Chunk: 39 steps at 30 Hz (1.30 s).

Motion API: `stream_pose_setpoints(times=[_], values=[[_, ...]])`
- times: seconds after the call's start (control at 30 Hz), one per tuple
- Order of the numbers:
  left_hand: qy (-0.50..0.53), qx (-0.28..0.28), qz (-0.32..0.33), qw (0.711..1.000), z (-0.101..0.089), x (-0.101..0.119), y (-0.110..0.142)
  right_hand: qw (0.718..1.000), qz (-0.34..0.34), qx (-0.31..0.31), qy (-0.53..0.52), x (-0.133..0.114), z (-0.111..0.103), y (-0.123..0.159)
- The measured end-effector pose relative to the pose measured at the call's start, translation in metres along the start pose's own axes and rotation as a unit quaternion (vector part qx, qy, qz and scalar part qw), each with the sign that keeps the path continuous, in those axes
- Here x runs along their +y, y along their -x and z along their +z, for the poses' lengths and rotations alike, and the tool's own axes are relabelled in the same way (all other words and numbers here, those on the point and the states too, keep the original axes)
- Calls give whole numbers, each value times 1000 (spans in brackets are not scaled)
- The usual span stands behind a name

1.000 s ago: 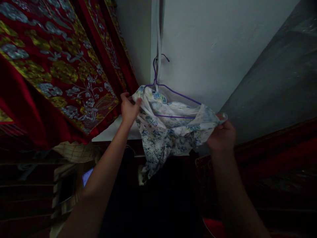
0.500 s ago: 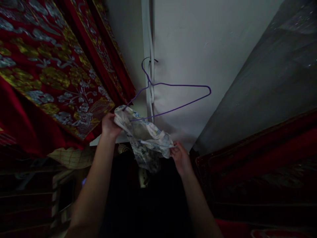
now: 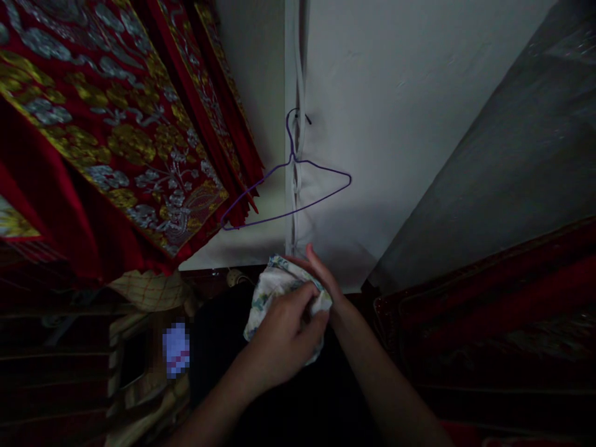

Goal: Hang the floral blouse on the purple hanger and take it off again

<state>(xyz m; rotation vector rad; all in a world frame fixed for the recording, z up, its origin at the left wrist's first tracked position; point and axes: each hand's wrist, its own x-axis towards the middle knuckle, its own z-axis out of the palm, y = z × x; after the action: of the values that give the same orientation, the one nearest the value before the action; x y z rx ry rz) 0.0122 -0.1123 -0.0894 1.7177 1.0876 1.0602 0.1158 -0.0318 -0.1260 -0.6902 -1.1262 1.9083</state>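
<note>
the two hands are close together low in the middle of the view, over the person's dark clothing point(image 3: 216, 347), with a bunched floral garment point(image 3: 267, 292) between them. the left hand point(image 3: 291, 332) is clamped on the garment, its fingers curled over the near side and its thumb low on the right. the right hand point(image 3: 326, 279) is behind the right part of the garment, thumb pointing up; its fingers are mostly covered, so i cannot tell how firmly they grip. the garment is white with blue and a little yellow-green, crumpled, and off the hanger point(image 3: 292, 155).

that purple wire hanger hangs bare above the hands, its hook by a white cable point(image 3: 300, 68) running down the pale wall point(image 3: 372, 112). the hanger's left end overlaps the edge of a red cloth point(image 3: 130, 146) stitched with gold and silver flowers. a grey sheet point(image 3: 507, 161) slopes down on the right. at lower left are a checked cloth point(image 3: 149, 290) and a blurred bluish thing point(image 3: 176, 347), too coarse to name.
</note>
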Motion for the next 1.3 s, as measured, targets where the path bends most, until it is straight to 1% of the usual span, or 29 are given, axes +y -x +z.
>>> stream_pose_setpoints(times=[0.03, 0.07, 0.1, 0.13, 0.17, 0.2, 0.23, 0.27, 0.3, 0.33, 0.37, 0.4, 0.43, 0.47, 0.5, 0.57, 0.6, 0.63, 0.67, 0.73, 0.8, 0.87, 0.97, 1.0, 1.07, 1.13, 1.2, 1.27, 1.3], values=[[-67, -37, 15, 997, -5, 10, 4, 999, 13, -19, -32, -11, 1, 3], [-107, -47, 32, 993, -11, 18, 8, 997, 28, -33, -59, -21, 2, 5], [-126, -33, 50, 990, -19, 25, 9, 995, 39, -44, -77, -29, 3, 8], [-133, 2, 70, 989, -28, 30, 9, 995, 41, -52, -80, -36, 3, 10], [-136, 57, 90, 985, -36, 32, 7, 994, 46, -64, -75, -42, 3, 11], [-137, 123, 109, 977, -43, 32, 4, 993, 54, -83, -66, -47, 4, 13], [-135, 184, 124, 966, -50, 29, 0, 991, 61, -108, -51, -52, 4, 13], [-128, 217, 130, 959, -55, 23, -6, 988, 64, -139, -26, -58, 5, 14], [-117, 210, 125, 963, -59, 14, -12, 983, 60, -173, 16, -66, 5, 16], [-100, 167, 113, 974, -62, 4, -17, 975, 48, -205, 72, -74, 6, 18], [-87, 98, 95, 987, -63, -8, -22, 963, 28, -229, 139, -83, 6, 20], [-89, 25, 77, 993, -65, -21, -27, 948, -1, -239, 212, -93, 6, 22], [-112, -36, 63, 991, -66, -33, -30, 930, -36, -227, 287, -102, 5, 24], [-154, -73, 51, 984, -68, -44, -32, 912, -77, -191, 356, -110, 4, 24], [-207, -84, 40, 974, -71, -53, -33, 893, -123, -134, 412, -116, 1, 22], [-309, -67, 10, 949, -82, -64, -34, 854, -218, 2, 471, -124, -10, 12], [-346, -47, -7, 937, -89, -67, -34, 839, -254, 55, 479, -125, -18, 2], [-374, -25, -23, 927, -96, -67, -35, 829, -275, 90, 478, -124, -28, -9], [-397, -6, -34, 917, -104, -65, -35, 827, -283, 111, 473, -120, -38, -22], [-432, 15, -41, 901, -118, -59, -35, 834, -271, 134, 462, -111, -60, -48], [-453, 7, -43, 891, -127, -52, -33, 846, -245, 146, 450, -101, -81, -69], [-477, -26, -59, 876, -134, -50, -27, 854, -230, 136, 446, -95, -98, -76], [-510, -76, -110, 850, -143, -58, -17, 850, -230, 81, 467, -97, -111, -64], [-509, -83, -123, 848, -147, -62, -16, 846, -228, 64, 477, -101, -112, -56], [-487, -66, -115, 863, -156, -67, -20, 835, -221, 47, 502, -112, -110, -42], [-458, -13, -54, 887, -165, -66, -33, 821, -214, 50, 527, -122, -107, -34], [-424, 46, 35, 904, -172, -58, -55, 817, -205, 57, 537, -129, -104, -31], [-380, 94, 109, 914, -173, -46, -79, 831, -191, 60, 519, -131, -102, -32], [-352, 115, 133, 919, -172, -39, -91, 841, -187, 59, 504, -130, -101, -32]])
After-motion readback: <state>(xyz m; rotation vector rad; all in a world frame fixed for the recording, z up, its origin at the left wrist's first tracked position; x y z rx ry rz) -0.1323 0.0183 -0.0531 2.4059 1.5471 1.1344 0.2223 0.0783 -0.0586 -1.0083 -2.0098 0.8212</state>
